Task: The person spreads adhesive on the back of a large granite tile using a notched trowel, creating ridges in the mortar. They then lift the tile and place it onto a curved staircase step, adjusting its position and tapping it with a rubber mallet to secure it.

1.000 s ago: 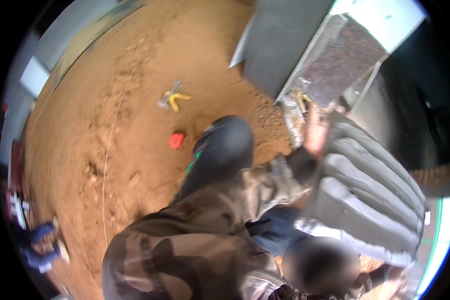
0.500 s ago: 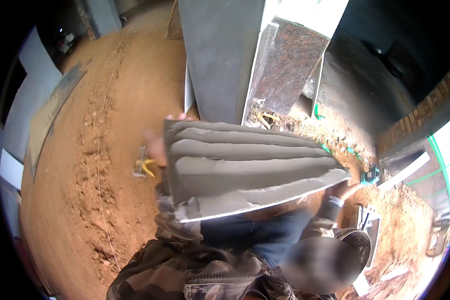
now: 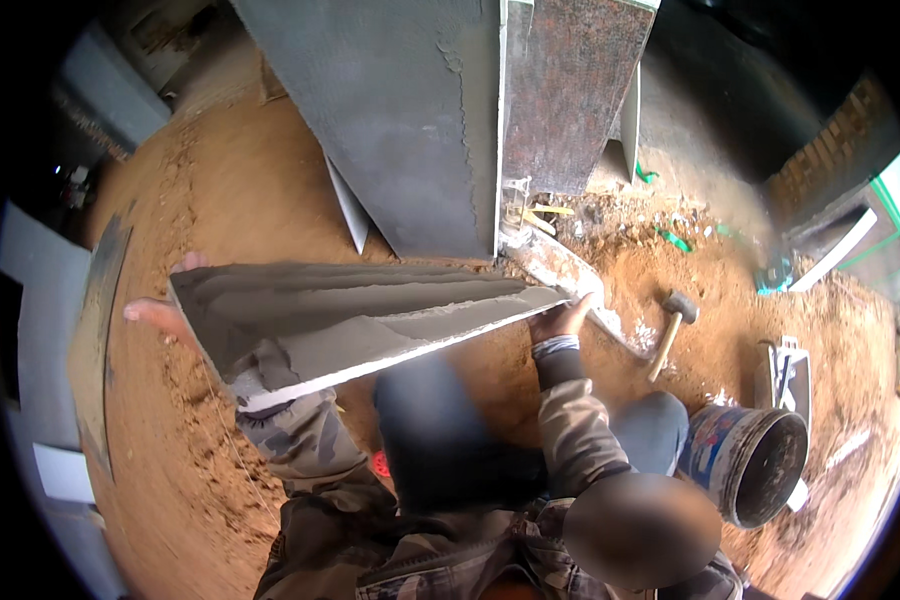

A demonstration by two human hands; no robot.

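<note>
Between my two hands I hold a large tile (image 3: 410, 350), its pale edge towards me and its upper face coated in wet grey mortar (image 3: 320, 310) with long ridges. My left hand (image 3: 167, 318) grips the left end, thumb stretched out along the outside; part of the palm is hidden by the tile. My right hand (image 3: 564, 318) is closed round the right-hand corner, its fingers partly hidden beneath. The tile hangs over my knees, in front of a grey plastered pillar (image 3: 400, 130).
A dark speckled stone slab (image 3: 575, 100) leans at the pillar's right. Yellow-handled tool (image 3: 545, 218) lies at its foot. On the right are a mallet (image 3: 673, 330), a dirty bucket (image 3: 715, 450) and a tray with tools (image 3: 790, 380). A string (image 3: 240, 450) runs over the soil at left.
The tile has moved left in the view, and its mortared face appears more foreshortened. Both hands keep their hold. My view has shifted, bringing the mallet and bucket into sight.
</note>
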